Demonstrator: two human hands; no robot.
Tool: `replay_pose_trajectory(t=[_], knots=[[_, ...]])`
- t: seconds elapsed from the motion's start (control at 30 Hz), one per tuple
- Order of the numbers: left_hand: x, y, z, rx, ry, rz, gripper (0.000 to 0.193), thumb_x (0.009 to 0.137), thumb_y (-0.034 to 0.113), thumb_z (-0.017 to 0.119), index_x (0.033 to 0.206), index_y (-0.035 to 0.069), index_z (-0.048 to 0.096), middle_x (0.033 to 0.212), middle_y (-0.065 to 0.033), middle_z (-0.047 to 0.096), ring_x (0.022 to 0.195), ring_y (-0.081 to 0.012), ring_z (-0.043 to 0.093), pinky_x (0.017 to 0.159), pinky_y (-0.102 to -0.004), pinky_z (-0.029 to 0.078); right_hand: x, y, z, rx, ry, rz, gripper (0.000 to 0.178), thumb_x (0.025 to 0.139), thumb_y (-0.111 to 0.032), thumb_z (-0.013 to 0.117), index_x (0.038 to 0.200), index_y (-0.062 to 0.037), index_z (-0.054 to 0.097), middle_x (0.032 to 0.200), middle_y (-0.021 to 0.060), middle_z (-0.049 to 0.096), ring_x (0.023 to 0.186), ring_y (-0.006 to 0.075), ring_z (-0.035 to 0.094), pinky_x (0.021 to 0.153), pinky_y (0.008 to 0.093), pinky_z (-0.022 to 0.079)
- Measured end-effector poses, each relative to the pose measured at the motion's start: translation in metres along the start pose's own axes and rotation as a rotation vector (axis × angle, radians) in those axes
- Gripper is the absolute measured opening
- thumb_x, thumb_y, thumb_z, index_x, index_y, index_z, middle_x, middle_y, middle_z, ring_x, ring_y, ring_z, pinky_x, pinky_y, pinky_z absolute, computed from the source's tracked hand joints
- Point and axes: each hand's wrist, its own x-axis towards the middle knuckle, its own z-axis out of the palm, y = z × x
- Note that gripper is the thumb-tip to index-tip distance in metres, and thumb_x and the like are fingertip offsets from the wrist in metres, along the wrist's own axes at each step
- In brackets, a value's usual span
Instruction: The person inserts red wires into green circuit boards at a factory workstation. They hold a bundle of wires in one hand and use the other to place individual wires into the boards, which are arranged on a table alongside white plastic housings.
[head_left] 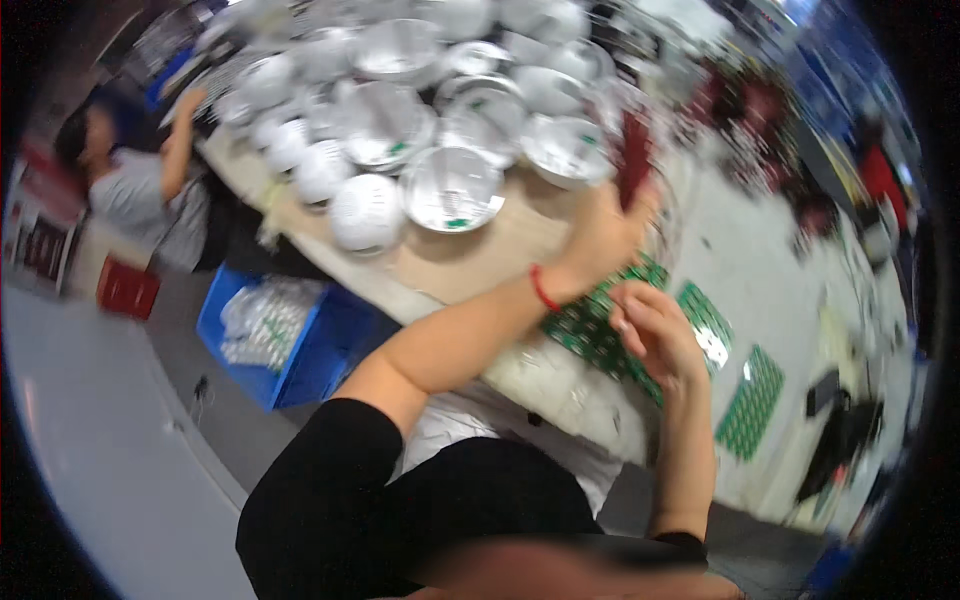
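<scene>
Far left of the large green panel [590, 335], beyond the edge of the counter [765, 270]: a co-worker [150, 200], one arm stretched forward, and below, a red box [128, 287]. Nearer on the same side of the panel, a blue bin [305, 362] loaded with small white parts [265, 325]. Up and left of the panel, a crowd of white domes [367, 213] and silver-lined bowls [452, 190], packed close and blocking much of the counter there. Slanting up to the panel, a bare left forearm [460, 345] with a red wristband [545, 288], in the way of its left side. Just above the panel, the left hand [605, 235], grip closed around a dark red bundle [634, 160], probably wires, though badly blurred. Over the panel's right part, the right hand [655, 335], grip loosely curled; cannot tell whether pinching anything. Right of the panel, two smaller green panels [750, 405], set apart. Up and right of it, more dark red bundles [755, 110]. Far right of it, a black object [825, 393].
</scene>
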Motion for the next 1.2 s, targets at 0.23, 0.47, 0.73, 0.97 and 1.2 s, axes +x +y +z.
replay_pose_trajectory(t=[0.23, 0.47, 0.73, 0.97, 1.2], knots=[[0.005, 0.002, -0.001, 0.034, 0.106, 0.082, 0.04, 0.091, 0.035, 0.054, 0.069, 0.002, 0.05, 0.046, 0.0003, 0.046, 0.034, -0.0084, 0.045, 0.031, -0.0252, 0.033, 0.001, -0.003, -0.008, 0.169, -0.092, -0.009, 0.029, 0.09, -0.019, 0.057, 0.106, 0.0048, 0.057, 0.082, 0.0047, 0.062, 0.056, 0.0042, 0.05, 0.048, 0.0157, 0.039], [0.0, 0.003, 0.003, -0.042, 0.011, 0.078, 0.034, 0.094, 0.033, 0.05, 0.076, 0.004, 0.051, 0.045, 0.002, 0.042, 0.033, -0.0057, 0.039, 0.031, -0.0211, 0.029, -0.001, 0.004, -0.006, 0.125, -0.083, 0.033, 0.019, 0.085, -0.018, 0.063, 0.092, 0.0, 0.064, 0.074, 0.0017, 0.061, 0.055, 0.0063, 0.049, 0.047, 0.0183, 0.036], [-0.002, 0.005, 0.002, -0.04, -0.034, 0.146, 0.038, 0.094, 0.035, 0.048, 0.076, 0.003, 0.051, 0.05, -0.0011, 0.048, 0.033, -0.0065, 0.041, 0.031, -0.0213, 0.029, -0.002, 0.005, -0.013, 0.121, -0.128, -0.027, 0.012, 0.079, -0.014, 0.065, 0.075, -0.0036, 0.06, 0.063, -0.0038, 0.048, 0.053, 0.0058, 0.042, 0.047, 0.0198, 0.03], [0.008, 0.017, -0.015, -0.216, 0.119, 0.087, 0.028, 0.096, 0.03, 0.047, 0.081, 0.006, 0.051, 0.053, 0.0014, 0.044, 0.035, -0.0054, 0.035, 0.031, -0.0208, 0.024, -0.037, -0.023, -0.028, -0.135, -0.468, -0.335, 0.018, 0.071, -0.004, 0.067, 0.069, 0.0002, 0.05, 0.069, 0.0035, 0.052, 0.056, 0.0078, 0.047, 0.05, 0.0216, 0.038], [0.015, 0.011, -0.019, -0.446, 0.1, -0.088, 0.028, 0.095, 0.03, 0.049, 0.082, 0.004, 0.051, 0.051, 0.0022, 0.039, 0.033, -0.0067, 0.035, 0.031, -0.0215, 0.026, -0.006, -0.025, -0.015, -0.446, 0.191, -0.353, 0.014, 0.079, -0.008, 0.061, 0.074, 0.0012, 0.052, 0.064, 0.0041, 0.057, 0.054, 0.0092, 0.055, 0.046, 0.0217, 0.043]])
